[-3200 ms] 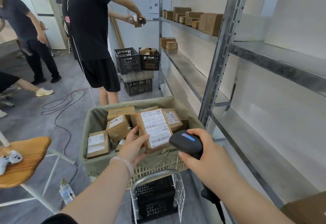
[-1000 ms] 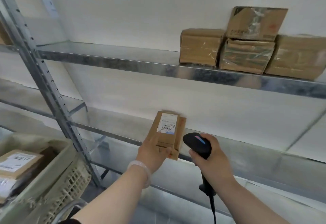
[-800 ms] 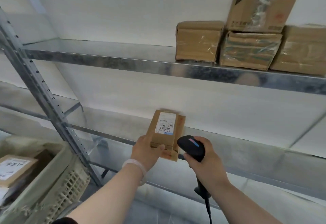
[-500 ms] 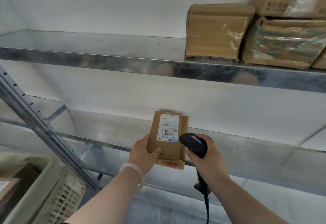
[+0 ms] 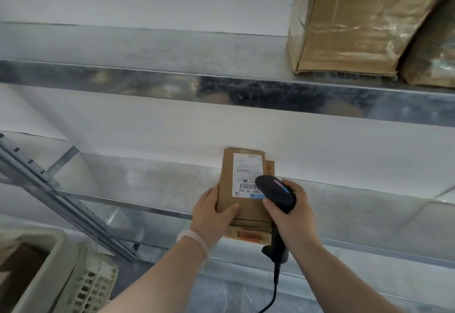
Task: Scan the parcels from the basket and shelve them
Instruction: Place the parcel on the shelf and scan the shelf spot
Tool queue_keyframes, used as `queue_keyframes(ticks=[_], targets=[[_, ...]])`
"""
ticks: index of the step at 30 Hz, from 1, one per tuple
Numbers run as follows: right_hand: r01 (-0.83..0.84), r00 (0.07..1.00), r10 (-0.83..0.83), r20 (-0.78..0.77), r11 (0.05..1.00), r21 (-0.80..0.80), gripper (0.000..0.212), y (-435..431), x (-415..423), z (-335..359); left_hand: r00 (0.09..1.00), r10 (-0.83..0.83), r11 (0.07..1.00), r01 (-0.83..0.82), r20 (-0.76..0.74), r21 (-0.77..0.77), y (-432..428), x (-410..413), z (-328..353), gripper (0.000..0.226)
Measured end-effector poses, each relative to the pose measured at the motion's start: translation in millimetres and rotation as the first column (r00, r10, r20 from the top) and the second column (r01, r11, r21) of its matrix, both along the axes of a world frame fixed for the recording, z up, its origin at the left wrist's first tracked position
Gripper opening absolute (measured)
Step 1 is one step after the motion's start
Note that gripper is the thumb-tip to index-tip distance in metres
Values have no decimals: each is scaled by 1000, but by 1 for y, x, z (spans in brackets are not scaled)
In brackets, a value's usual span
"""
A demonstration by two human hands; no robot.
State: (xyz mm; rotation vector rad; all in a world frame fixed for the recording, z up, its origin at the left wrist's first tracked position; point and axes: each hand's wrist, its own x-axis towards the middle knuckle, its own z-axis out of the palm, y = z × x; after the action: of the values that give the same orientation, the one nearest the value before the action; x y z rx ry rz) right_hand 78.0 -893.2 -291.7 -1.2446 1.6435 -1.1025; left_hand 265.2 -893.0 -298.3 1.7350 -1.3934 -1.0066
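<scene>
My left hand (image 5: pixel 211 211) grips the near left corner of a flat brown parcel (image 5: pixel 240 204) with a white barcode label, thumb on top. The parcel reaches over the front edge of the middle metal shelf (image 5: pixel 147 182), its far end close to the white wall. My right hand (image 5: pixel 291 211) holds a black corded barcode scanner (image 5: pixel 275 192), whose head covers the label's lower right corner. The lined basket (image 5: pixel 49 270) shows at the bottom left, its contents mostly out of view.
Taped brown boxes (image 5: pixel 354 29) sit at the right end of the upper shelf (image 5: pixel 172 83). A slanted perforated steel upright (image 5: pixel 61 204) runs down the left side, between the basket and the shelves.
I turned from the basket to the shelves with the parcel. Over the last second the view closed in, and the scanner head moved left over the parcel's label.
</scene>
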Motion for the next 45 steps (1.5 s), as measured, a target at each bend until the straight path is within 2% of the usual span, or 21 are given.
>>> queue_keyframes(ticks=[3, 9, 13, 15, 21, 24, 29, 35, 39, 45], targets=[[-2, 999, 4, 38, 999, -43, 51, 5, 0, 7, 999, 8, 998, -11, -47, -55, 6, 3, 10, 56], [-124, 992, 128, 14, 981, -150, 54, 17, -2, 35, 983, 17, 988, -44, -183, -147, 30, 10, 39, 73], [-217, 973, 229, 25, 948, -232, 54, 29, -9, 50, 939, 156, 971, -203, -305, -129, 62, 7, 54, 54], [-272, 957, 289, 24, 925, -267, 55, 37, -12, 56, 929, 220, 957, -265, -299, -120, 80, 5, 56, 50], [-434, 886, 464, 0, 829, -354, 57, 70, -13, 57, 871, 369, 903, -419, -325, -98, 144, -2, 56, 62], [-514, 837, 547, -4, 783, -349, 59, 87, -6, 56, 817, 438, 857, -506, -374, -100, 179, 1, 58, 67], [-640, 742, 666, -72, 673, -371, 59, 120, 17, 65, 733, 540, 763, -634, -414, -129, 238, 16, 64, 57], [-788, 568, 809, -148, 485, -379, 56, 160, 54, 79, 601, 646, 605, -779, -470, -164, 303, 55, 71, 56], [-841, 476, 852, -217, 369, -395, 54, 193, 88, 96, 537, 687, 509, -836, -490, -202, 340, 84, 70, 59], [-896, 364, 894, -262, 259, -360, 51, 244, 140, 110, 442, 756, 371, -897, -482, -240, 394, 126, 66, 61]])
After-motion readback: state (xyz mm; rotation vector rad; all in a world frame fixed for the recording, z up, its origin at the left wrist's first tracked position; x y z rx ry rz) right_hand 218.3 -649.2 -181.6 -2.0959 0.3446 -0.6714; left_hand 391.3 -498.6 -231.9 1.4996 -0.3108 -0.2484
